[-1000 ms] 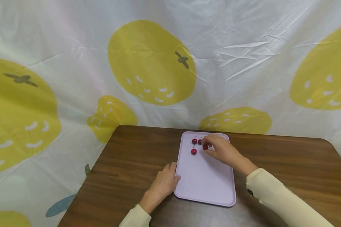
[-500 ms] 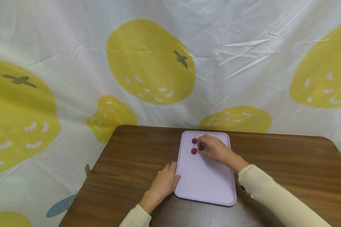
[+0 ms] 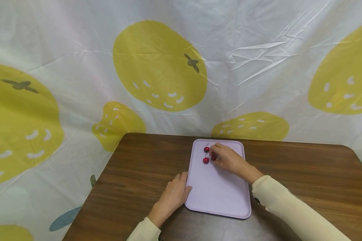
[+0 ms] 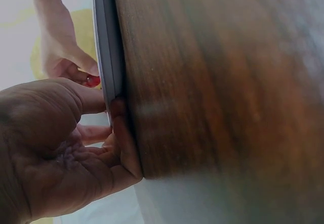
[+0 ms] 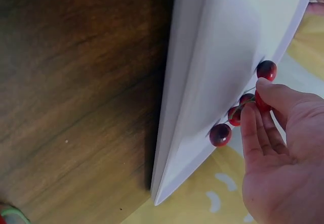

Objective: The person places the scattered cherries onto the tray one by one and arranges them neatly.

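Note:
My right hand (image 3: pixel 227 160) pinches a dark red cherry (image 5: pixel 261 102) between thumb and fingers, low over the far part of a pale lilac tray (image 3: pixel 217 197). Left of those fingers, two cherries with stems sit on the tray, one farther back (image 3: pixel 206 149) and one nearer (image 3: pixel 206 160). More cherries (image 5: pixel 220 135) cluster around the fingertips in the right wrist view; the hand hides some of them from the head view. My left hand (image 3: pixel 173 194) grips the tray's left edge, its thumb over the rim and fingers against the side and underneath.
The tray lies on a brown wooden table (image 3: pixel 150 160). A white curtain (image 3: pixel 229 83) printed with yellow fruit hangs right behind the table's back edge. A red thing with a green stem (image 5: pixel 15 213) shows at the corner of the right wrist view, on the table.
My right hand has moved a little left with the cherry, toward the others on the tray, and has stayed there over the last half second. The left hand keeps its grip on the tray.

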Demonstrator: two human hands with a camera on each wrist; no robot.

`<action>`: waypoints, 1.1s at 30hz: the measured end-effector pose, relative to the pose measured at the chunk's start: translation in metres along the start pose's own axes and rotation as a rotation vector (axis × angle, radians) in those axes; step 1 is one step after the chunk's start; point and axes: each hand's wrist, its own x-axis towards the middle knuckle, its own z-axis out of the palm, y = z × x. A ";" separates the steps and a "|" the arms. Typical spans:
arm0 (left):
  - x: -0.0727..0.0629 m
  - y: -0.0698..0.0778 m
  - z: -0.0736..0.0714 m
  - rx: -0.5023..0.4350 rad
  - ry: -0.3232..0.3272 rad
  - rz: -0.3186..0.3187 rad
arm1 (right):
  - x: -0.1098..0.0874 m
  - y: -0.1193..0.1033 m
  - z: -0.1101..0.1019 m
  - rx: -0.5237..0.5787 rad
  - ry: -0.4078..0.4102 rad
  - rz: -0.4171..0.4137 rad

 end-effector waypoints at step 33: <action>-0.001 0.000 0.000 0.006 0.005 0.009 | -0.004 0.005 0.010 -0.005 -0.039 0.056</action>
